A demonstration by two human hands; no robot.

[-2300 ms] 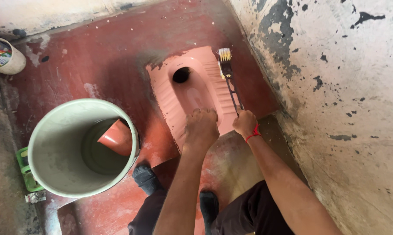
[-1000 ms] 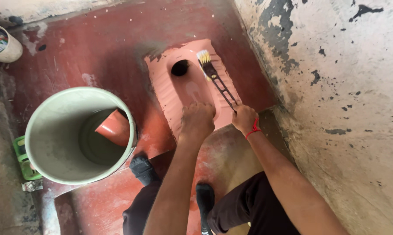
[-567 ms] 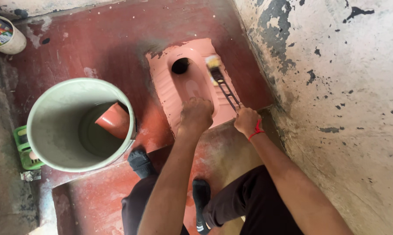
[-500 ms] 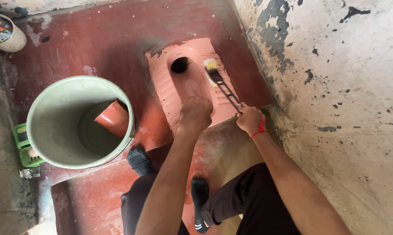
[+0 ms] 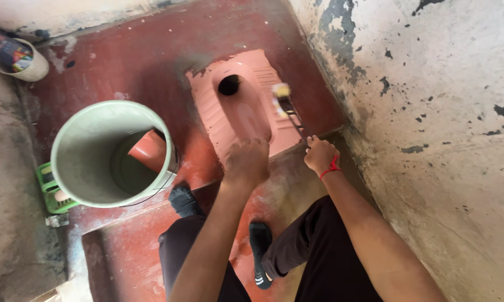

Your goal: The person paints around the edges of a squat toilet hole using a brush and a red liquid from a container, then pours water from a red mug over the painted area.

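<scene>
My right hand (image 5: 321,155), with a red thread at the wrist, grips the dark handle of a long scrub brush (image 5: 288,109). Its yellow-white bristle head rests on the right footrest of a pink squat toilet pan (image 5: 242,114) set in the red floor. My left hand (image 5: 246,160) is curled into a fist at the near edge of the pan; whether it holds anything is hidden. My dark-trousered legs and black socks stand below.
A large pale green bucket (image 5: 73,168) with an orange mug (image 5: 150,152) inside stands left of the pan. A green object (image 5: 51,193) lies behind it. A white cup with items (image 5: 25,64) sits far left. A stained wall (image 5: 431,112) rises close on the right.
The brush head has slid from beside the drain hole back toward me along the right footrest. My view has shifted slightly; the left fist stays at the pan's near edge.
</scene>
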